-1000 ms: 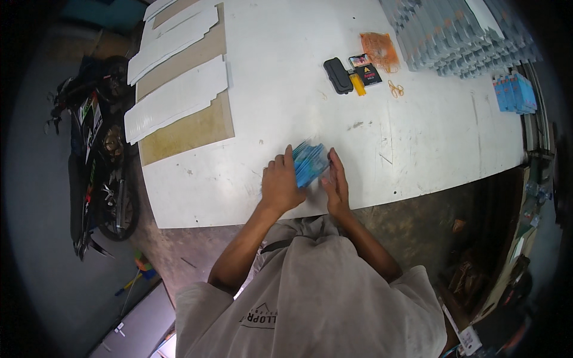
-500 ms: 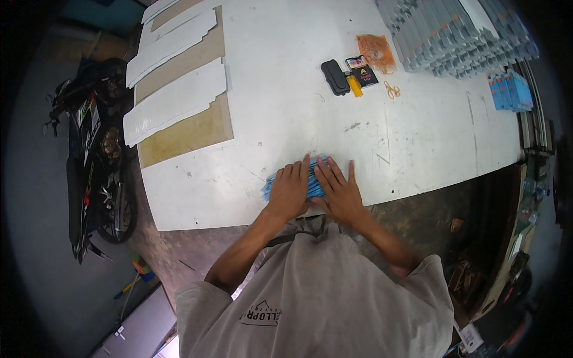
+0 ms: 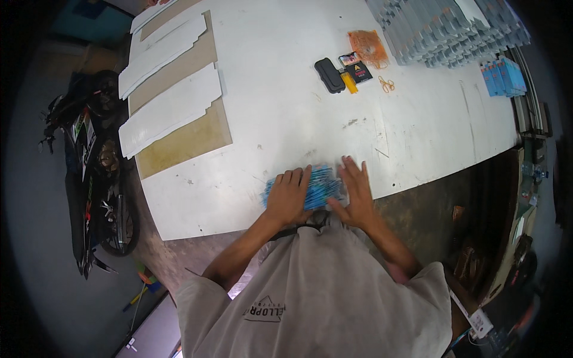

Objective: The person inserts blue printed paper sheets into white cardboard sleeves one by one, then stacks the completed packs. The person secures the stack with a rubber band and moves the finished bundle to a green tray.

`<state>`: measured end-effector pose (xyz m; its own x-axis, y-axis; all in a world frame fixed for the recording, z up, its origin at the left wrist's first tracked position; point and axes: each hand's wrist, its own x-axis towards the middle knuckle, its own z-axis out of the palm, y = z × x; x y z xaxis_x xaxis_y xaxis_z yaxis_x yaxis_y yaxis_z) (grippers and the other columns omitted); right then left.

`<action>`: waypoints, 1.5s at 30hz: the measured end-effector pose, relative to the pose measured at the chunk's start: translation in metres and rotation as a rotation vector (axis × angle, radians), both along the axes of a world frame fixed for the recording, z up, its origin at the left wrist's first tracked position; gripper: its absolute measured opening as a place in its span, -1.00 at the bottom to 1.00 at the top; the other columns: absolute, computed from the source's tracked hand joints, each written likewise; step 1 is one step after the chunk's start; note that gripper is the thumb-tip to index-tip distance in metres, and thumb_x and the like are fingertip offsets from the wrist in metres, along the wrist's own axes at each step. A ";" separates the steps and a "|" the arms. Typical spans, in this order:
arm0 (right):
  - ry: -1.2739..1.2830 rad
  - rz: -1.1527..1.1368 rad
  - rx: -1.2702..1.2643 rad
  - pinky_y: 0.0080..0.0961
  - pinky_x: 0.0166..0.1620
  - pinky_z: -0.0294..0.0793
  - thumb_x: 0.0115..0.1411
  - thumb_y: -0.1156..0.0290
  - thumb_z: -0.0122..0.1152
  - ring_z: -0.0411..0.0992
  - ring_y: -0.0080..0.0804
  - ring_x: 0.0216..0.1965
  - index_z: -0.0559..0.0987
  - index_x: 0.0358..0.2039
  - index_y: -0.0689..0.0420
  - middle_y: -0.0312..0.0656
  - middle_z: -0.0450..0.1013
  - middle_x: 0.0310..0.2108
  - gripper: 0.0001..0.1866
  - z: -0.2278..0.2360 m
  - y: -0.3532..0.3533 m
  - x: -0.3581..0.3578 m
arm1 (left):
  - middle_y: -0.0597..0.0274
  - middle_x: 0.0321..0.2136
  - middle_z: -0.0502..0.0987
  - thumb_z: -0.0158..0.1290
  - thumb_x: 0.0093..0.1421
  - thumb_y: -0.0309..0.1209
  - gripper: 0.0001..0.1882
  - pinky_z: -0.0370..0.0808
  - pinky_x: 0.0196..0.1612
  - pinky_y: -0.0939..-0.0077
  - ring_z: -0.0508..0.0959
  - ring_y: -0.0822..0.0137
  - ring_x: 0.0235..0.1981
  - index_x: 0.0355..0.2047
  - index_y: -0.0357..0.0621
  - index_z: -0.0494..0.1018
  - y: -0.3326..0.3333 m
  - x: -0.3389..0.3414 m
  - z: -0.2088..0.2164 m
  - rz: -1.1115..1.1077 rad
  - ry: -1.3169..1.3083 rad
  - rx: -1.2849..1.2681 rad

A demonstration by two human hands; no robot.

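Note:
A row of thin blue pieces (image 3: 323, 186), like small packets or folded cards, lies packed together at the table's near edge. My left hand (image 3: 287, 196) is over its left part, fingers bent across the far side, pressing the pieces together. Just off the right end stands my right hand (image 3: 359, 194), fingers stretched and thumb apart, holding nothing. The thumb side is close to the last pieces; whether it touches them I cannot tell. My left palm hides part of the row, and the print on the pieces is too blurred to make out.
The white table (image 3: 286, 113) bears cut white sheets (image 3: 173, 110) on brown boards at left. Farther off lie a black case (image 3: 329, 76), a yellow lighter (image 3: 349, 82) and a bag of orange rubber bands (image 3: 368, 49). Grey stacks (image 3: 441, 36) and blue packs (image 3: 503, 77) stand at right.
My right hand has lifted off the blue pieces and moved right, uncovering more of the row. My left hand stays on them. The whole view has shifted slightly.

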<state>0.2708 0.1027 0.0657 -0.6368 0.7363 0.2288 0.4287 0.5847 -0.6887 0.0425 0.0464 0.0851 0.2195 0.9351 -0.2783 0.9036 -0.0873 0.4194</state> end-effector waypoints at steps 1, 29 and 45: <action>-0.031 0.011 0.010 0.45 0.44 -0.20 0.32 0.00 0.26 0.02 0.23 0.51 0.20 0.44 0.28 0.23 0.07 0.48 -0.13 -0.005 -0.008 -0.005 | -0.13 0.10 0.42 0.46 -0.18 -0.10 0.19 0.39 0.17 0.11 0.44 -0.03 0.09 0.38 -0.43 0.16 -0.003 0.002 0.000 0.001 0.004 0.047; -0.418 0.228 0.120 0.48 0.45 -0.30 0.35 -0.34 -0.03 -0.18 0.15 0.57 0.21 0.44 0.36 0.23 0.00 0.50 0.01 -0.005 0.000 -0.101 | -0.04 0.13 0.56 -0.41 0.54 0.22 -0.19 0.25 0.37 0.24 0.47 0.17 0.20 0.14 -0.30 0.52 0.023 -0.091 -0.062 0.468 -1.088 -0.290; -0.517 0.274 0.121 0.64 0.35 -0.16 0.20 -0.48 0.07 -0.19 0.16 0.57 0.21 0.50 0.13 0.15 -0.07 0.55 0.11 0.000 -0.033 -0.075 | 0.02 -0.08 0.65 -0.35 0.59 0.05 -0.32 0.46 0.16 0.32 0.58 0.25 -0.01 0.02 -0.32 0.57 0.024 -0.067 -0.054 0.587 -1.069 -0.112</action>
<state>0.1959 0.0700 0.0655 -0.8510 0.5175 -0.0893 0.5130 0.7828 -0.3523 -0.0245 0.0703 0.0310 -0.0605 0.9515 -0.3015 -0.0100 0.3015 0.9534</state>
